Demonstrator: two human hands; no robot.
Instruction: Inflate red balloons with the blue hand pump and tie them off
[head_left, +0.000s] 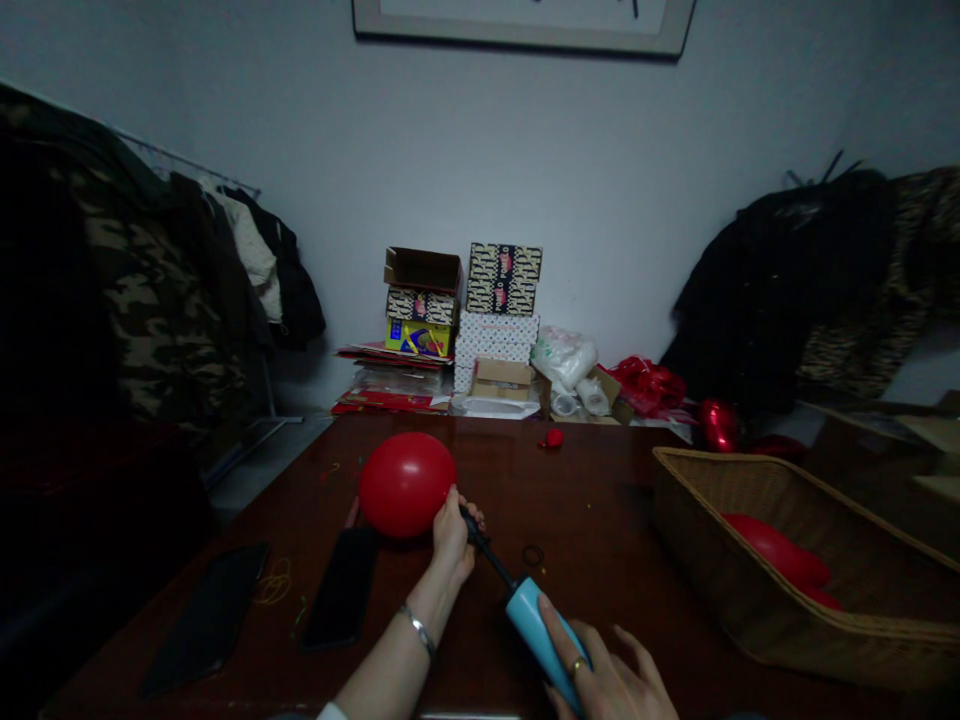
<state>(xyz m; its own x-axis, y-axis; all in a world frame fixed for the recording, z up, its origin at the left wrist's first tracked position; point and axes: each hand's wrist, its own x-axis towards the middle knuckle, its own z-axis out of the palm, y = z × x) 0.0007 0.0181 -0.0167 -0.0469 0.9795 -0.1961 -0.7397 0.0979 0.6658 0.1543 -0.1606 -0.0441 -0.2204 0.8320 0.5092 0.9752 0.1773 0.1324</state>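
A round, inflated red balloon (407, 484) rests over the wooden table at the left of centre. My left hand (453, 538) is closed at the balloon's right side, where its neck meets the black end of a hand balloon pump (531, 612); the neck and nozzle are hidden by the fingers. The pump has a light blue barrel and a thin black rod showing between my hands. My right hand (611, 678) grips the barrel near the table's front edge, its thumb side along the blue surface.
A wicker basket (780, 640) with red balloons (780, 555) stands at the right. Two dark phone-like slabs (341, 587) and yellow rubber bands (276, 583) lie at the left. A black ring (532, 555) and small red object (553, 438) are farther in. Stacked boxes (495, 345) stand behind.
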